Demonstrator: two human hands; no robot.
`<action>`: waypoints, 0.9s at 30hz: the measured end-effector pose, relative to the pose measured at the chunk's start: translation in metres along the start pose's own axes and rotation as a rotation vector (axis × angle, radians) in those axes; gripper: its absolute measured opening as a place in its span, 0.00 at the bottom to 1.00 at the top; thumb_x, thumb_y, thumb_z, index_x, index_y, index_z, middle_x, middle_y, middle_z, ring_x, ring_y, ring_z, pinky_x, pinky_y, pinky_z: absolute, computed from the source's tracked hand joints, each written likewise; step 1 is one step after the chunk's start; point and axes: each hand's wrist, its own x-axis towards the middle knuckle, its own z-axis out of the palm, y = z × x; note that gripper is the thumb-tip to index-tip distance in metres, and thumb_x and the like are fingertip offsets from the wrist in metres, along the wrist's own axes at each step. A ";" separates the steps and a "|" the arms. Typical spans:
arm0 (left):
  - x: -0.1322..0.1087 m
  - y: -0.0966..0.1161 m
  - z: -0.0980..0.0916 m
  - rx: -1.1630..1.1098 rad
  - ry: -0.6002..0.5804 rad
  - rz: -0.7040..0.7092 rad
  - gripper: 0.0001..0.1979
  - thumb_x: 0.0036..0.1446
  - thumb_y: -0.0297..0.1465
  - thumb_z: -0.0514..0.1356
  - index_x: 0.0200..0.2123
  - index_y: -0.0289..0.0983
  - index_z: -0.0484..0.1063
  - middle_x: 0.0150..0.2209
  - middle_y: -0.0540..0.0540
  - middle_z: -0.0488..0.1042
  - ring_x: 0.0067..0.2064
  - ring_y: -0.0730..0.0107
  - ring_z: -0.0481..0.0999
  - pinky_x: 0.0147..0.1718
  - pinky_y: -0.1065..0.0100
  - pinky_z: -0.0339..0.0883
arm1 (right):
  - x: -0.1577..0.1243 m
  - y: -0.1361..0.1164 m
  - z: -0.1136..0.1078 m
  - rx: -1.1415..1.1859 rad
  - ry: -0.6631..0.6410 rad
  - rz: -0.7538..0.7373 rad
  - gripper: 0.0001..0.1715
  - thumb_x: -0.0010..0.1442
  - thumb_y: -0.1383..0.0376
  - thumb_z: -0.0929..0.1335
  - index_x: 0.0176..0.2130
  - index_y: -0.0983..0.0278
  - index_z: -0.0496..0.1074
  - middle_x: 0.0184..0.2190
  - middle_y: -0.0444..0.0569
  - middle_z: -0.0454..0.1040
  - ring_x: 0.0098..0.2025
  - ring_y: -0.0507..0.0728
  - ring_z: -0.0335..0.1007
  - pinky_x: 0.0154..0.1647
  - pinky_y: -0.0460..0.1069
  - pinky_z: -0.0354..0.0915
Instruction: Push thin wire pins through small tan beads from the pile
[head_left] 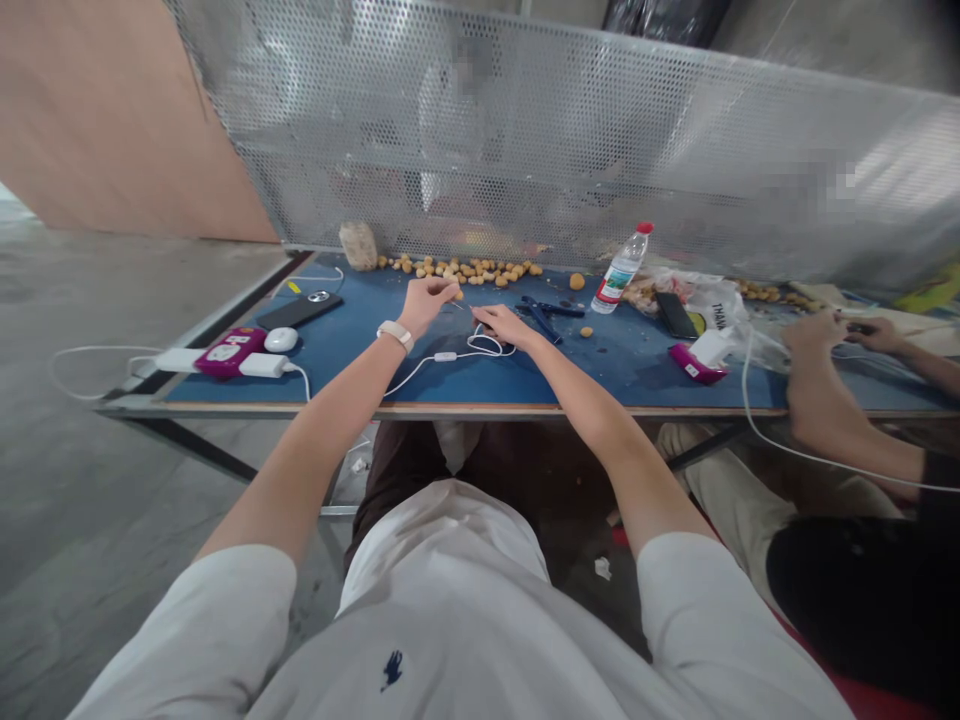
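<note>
My left hand (426, 304), with a pale band at its wrist, is closed in a pinch above the blue tabletop. A small yellowish-brown lump (459, 295) shows at its fingertips. My right hand (501, 324) is closed just right of it, on a slim tool with a thin tip (466, 307) pointing toward the lump; most of the tool is hidden by the fingers. A white cable (480, 346) with a small inline switch (445, 356) loops below my right hand. Beside that hand lie dark blue-handled pliers (541, 318).
Several brown lumps (480, 271) line the table's back edge by a mesh panel (510, 130). A water bottle (622, 270) stands right. Left are a phone (304, 308), a white case (281, 340) and a purple power strip (232, 352). A co-worker's hands (817, 330) work at far right.
</note>
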 end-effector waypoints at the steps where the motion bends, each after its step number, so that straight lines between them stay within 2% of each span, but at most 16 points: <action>1: 0.000 0.000 0.001 0.001 -0.001 0.004 0.09 0.64 0.31 0.85 0.34 0.38 0.91 0.36 0.41 0.92 0.39 0.61 0.87 0.51 0.57 0.89 | 0.000 0.000 0.000 0.010 0.013 0.001 0.29 0.94 0.49 0.72 0.41 0.62 0.77 0.20 0.33 0.59 0.19 0.49 0.48 0.20 0.45 0.49; 3: 0.000 0.000 0.001 0.004 0.001 0.015 0.09 0.64 0.31 0.84 0.33 0.38 0.91 0.36 0.41 0.91 0.39 0.62 0.86 0.51 0.57 0.89 | 0.001 0.000 0.000 0.010 0.031 -0.001 0.30 0.94 0.48 0.72 0.40 0.61 0.77 0.19 0.34 0.59 0.19 0.49 0.49 0.19 0.45 0.49; 8: 0.001 0.000 0.002 -0.023 0.005 0.011 0.12 0.62 0.34 0.87 0.33 0.38 0.90 0.35 0.41 0.91 0.38 0.61 0.87 0.50 0.57 0.88 | 0.001 0.002 -0.001 0.013 -0.019 -0.010 0.34 0.90 0.40 0.76 0.40 0.61 0.76 0.20 0.33 0.56 0.20 0.49 0.48 0.20 0.46 0.50; 12: 0.001 0.001 0.002 -0.028 0.016 0.001 0.12 0.62 0.33 0.87 0.33 0.38 0.90 0.35 0.42 0.90 0.40 0.60 0.88 0.52 0.56 0.90 | 0.001 0.004 -0.002 0.020 0.017 -0.006 0.31 0.92 0.43 0.74 0.41 0.60 0.75 0.21 0.33 0.56 0.20 0.49 0.48 0.21 0.46 0.49; 17: 0.001 0.002 0.003 -0.034 0.017 -0.032 0.09 0.66 0.29 0.85 0.36 0.37 0.91 0.37 0.40 0.92 0.41 0.60 0.89 0.56 0.53 0.93 | 0.000 0.004 -0.003 -0.002 -0.018 0.007 0.27 0.94 0.52 0.70 0.41 0.61 0.76 0.21 0.34 0.56 0.20 0.50 0.48 0.21 0.45 0.49; 20: 0.002 0.000 0.002 -0.035 0.005 -0.028 0.11 0.67 0.31 0.87 0.37 0.37 0.90 0.36 0.41 0.91 0.40 0.60 0.89 0.58 0.51 0.93 | -0.001 0.003 -0.004 0.005 0.015 -0.002 0.26 0.95 0.55 0.68 0.42 0.62 0.77 0.21 0.34 0.58 0.20 0.50 0.49 0.21 0.45 0.50; 27: 0.008 -0.011 0.000 -0.059 -0.001 -0.007 0.11 0.70 0.30 0.86 0.37 0.36 0.91 0.37 0.41 0.91 0.39 0.61 0.89 0.57 0.52 0.91 | 0.000 0.006 -0.005 0.030 -0.026 -0.007 0.28 0.94 0.50 0.71 0.42 0.61 0.77 0.21 0.34 0.55 0.21 0.50 0.48 0.21 0.45 0.51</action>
